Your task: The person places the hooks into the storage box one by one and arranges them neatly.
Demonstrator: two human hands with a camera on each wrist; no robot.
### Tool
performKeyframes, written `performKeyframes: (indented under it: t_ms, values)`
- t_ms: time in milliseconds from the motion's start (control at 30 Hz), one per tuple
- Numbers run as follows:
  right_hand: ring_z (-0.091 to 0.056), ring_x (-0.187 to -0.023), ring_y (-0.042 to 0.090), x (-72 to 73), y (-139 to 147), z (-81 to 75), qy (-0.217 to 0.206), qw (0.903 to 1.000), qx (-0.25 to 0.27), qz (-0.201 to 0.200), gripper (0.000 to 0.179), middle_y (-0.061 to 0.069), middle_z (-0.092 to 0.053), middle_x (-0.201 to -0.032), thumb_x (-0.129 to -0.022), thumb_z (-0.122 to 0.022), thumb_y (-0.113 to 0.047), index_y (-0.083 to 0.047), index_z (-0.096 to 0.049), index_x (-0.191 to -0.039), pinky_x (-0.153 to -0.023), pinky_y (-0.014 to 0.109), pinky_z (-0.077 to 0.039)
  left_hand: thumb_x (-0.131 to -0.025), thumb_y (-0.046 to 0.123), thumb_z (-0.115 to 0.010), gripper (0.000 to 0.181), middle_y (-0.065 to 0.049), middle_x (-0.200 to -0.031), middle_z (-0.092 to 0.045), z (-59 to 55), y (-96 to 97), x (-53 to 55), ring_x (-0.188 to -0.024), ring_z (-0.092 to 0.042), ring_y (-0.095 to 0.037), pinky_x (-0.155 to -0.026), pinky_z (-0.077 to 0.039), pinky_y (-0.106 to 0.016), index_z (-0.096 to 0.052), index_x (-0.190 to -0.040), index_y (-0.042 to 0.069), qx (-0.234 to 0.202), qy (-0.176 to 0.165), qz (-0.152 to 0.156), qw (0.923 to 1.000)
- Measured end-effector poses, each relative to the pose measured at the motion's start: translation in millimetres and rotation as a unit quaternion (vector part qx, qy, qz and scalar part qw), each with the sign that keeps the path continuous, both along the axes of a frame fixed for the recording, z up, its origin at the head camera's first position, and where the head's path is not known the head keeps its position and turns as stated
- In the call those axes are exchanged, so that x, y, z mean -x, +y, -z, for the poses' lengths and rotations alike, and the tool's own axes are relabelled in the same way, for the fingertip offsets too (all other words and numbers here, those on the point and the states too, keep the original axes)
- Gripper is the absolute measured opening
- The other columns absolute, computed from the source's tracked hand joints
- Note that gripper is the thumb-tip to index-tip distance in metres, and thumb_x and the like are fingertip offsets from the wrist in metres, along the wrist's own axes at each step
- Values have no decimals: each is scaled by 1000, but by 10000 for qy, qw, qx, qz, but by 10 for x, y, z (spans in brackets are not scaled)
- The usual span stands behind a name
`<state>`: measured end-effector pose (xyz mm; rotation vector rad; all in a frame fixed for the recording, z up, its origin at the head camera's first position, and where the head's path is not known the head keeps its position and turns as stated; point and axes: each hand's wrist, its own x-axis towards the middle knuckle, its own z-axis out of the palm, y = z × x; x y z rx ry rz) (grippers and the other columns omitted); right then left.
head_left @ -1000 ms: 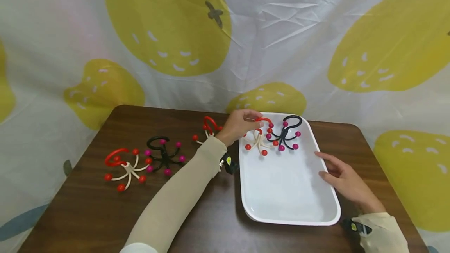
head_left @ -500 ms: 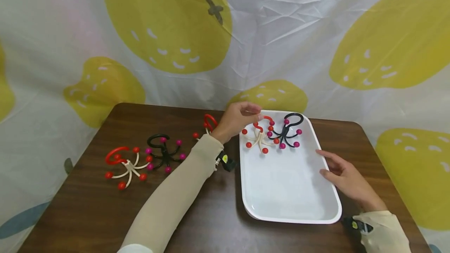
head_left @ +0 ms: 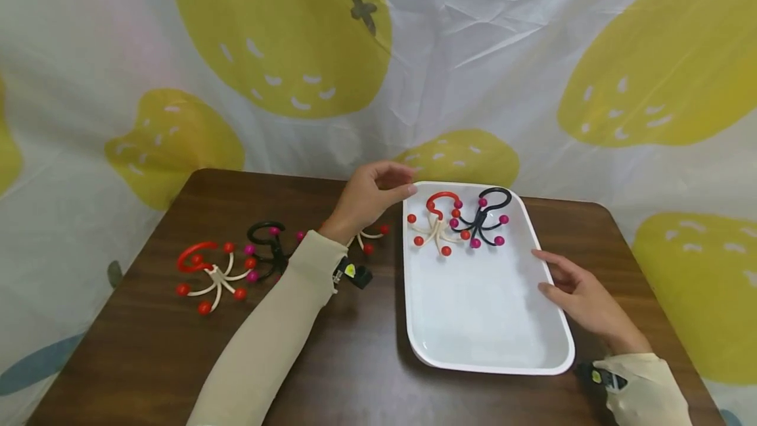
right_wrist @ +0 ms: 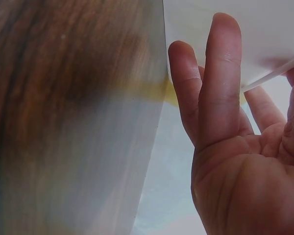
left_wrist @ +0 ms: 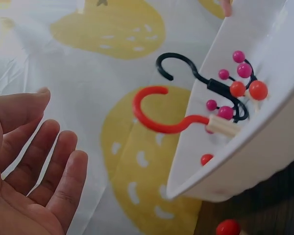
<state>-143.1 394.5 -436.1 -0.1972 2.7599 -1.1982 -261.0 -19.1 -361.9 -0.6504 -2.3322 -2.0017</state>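
Observation:
Near the back left corner of the white tray (head_left: 485, 321), my left hand (head_left: 365, 197) is in the air with nothing in it. In the left wrist view its fingers are apart and loosely bent. A cream hook hanger with a red hook (head_left: 437, 232) lies at the tray's far end, beside a black hook hanger (head_left: 481, 221) with pink balls. Their curved hooks rise toward the rim in the left wrist view. At the tray's right side my right hand (head_left: 591, 304) holds the rim, thumb and index finger over it, other fingers (right_wrist: 223, 78) under the tray.
On the brown table (head_left: 355, 367), left of the tray, lie a second cream hanger with a red hook (head_left: 215, 275) and a black one (head_left: 272, 258). Another cream hanger (head_left: 363, 238) is partly behind my left wrist. A fruit-patterned cloth (head_left: 284, 143) hangs behind the table.
My left hand has let go of the red hook of the cream hanger in the tray and moved left, past the tray's edge. The right hand stays on the rim.

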Motion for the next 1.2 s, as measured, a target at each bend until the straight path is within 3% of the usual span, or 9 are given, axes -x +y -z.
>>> performKeyframes:
  t_ms: [267, 467, 767, 1000, 1200]
  values:
    - [-72, -104, 26, -27, 8, 70, -72, 10000, 45, 10, 63, 34, -61, -142, -104, -67, -15, -10, -41, -162, -75, 28, -63, -94, 21, -83, 28, -9, -119, -77, 0, -294, -83, -107, -72, -18, -86, -56, -28, -77, -121, 14, 126, -22, -292, 9995]
    - [-72, -101, 19, -14, 15, 75, -88, 9999, 77, 46, 63, 35, -61, -142, -105, -67, -16, -11, -41, -162, -75, 28, -63, -94, 13, -82, 29, -10, -117, -77, 9, -449, -79, -105, -74, -21, -89, -60, -28, -76, -121, 8, -175, -79, -355, 9992]
    - [-70, -109, 32, -15, -7, 86, -136, 9998, -82, 115, 63, 33, -59, -146, -105, -67, -19, -14, -41, -163, -76, 27, -62, -94, 15, -82, 30, -8, -124, -75, 113, -650, -119, -109, -70, -18, -92, -57, -26, -76, -123, 9, -131, -76, -604, 9981]
    - [-71, -107, 31, -19, 8, 103, -132, 9998, -103, 142, 63, 34, -60, -143, -105, -66, -18, -13, -41, -163, -75, 27, -62, -93, 10, -83, 29, -14, -120, -76, 214, -713, -100, -104, -72, -16, -88, -56, -23, -76, -120, 4, -141, -154, -767, 9968]
    - [-71, -108, 32, -28, 8, 110, -164, 9998, 16, 131, 63, 34, -59, -145, -105, -66, -17, -13, -40, -163, -76, 28, -63, -92, 13, -84, 30, -12, -124, -76, 325, -715, -62, -118, -70, -30, -99, -55, -35, -77, -121, 7, 209, -238, -1073, 9937]
